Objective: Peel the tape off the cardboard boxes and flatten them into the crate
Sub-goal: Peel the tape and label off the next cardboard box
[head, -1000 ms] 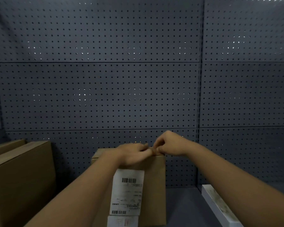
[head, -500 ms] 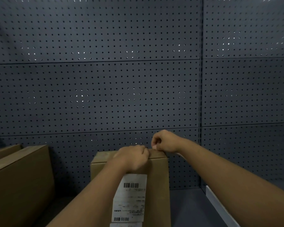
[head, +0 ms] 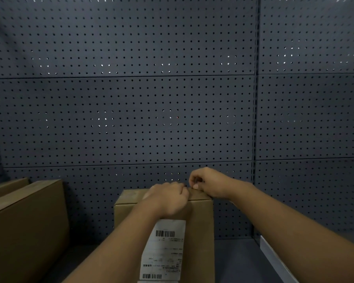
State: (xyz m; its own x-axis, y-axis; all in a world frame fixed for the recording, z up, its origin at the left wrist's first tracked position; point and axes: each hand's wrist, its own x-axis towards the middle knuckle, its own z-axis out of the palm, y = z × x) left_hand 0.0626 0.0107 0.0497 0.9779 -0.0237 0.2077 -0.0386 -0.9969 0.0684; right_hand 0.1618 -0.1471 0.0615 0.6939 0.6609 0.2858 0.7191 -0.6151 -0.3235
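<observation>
A tall brown cardboard box (head: 200,223) stands upright at the bottom centre, with a white shipping label (head: 166,248) on its near face. My left hand (head: 168,198) lies on the box's top near edge with its fingers curled down on the cardboard. My right hand (head: 211,183) is just behind it at the top's right part; thumb and forefinger pinch together at the top seam, on what looks like the end of a clear tape strip. The tape itself is hard to make out. No crate is in view.
A larger cardboard box (head: 25,227) stands at the left, with another box edge (head: 6,186) behind it. A white flat slab (head: 274,260) lies at the lower right. A dark pegboard wall (head: 131,119) closes off the back, close behind the boxes.
My right hand has drawn back slightly from my left hand and curled tighter at the seam. My left hand has stayed on the box top. The view has shifted a little.
</observation>
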